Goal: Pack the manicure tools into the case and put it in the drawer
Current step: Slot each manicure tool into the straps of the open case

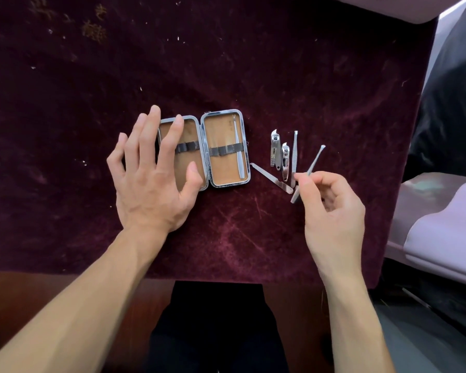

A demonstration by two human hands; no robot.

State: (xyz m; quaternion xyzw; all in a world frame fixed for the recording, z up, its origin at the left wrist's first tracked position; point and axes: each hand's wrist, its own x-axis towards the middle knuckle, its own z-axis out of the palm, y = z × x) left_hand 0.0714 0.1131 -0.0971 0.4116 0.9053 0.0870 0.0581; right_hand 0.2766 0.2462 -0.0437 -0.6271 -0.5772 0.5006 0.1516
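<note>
A metal-rimmed manicure case (pixel 225 154) lies open on the dark red velvet cloth, tan lining up, with a dark elastic band across each half. One slim silver tool (pixel 238 152) sits under the band in the right half. My left hand (pixel 152 173) rests flat over the left half, fingers spread. To the right lie two nail clippers (pixel 275 149) (pixel 285 161), tweezers (pixel 295 150) and a flat nail file (pixel 271 177). My right hand (pixel 331 208) pinches a thin silver cuticle pusher (pixel 311 168) by its lower part, tip pointing up and right.
The velvet cloth (pixel 226 63) covers a dark wooden table whose front edge (pixel 65 281) shows near me. Pale purple cushions (pixel 441 232) and dark fabric (pixel 447 103) lie to the right. No drawer is in view.
</note>
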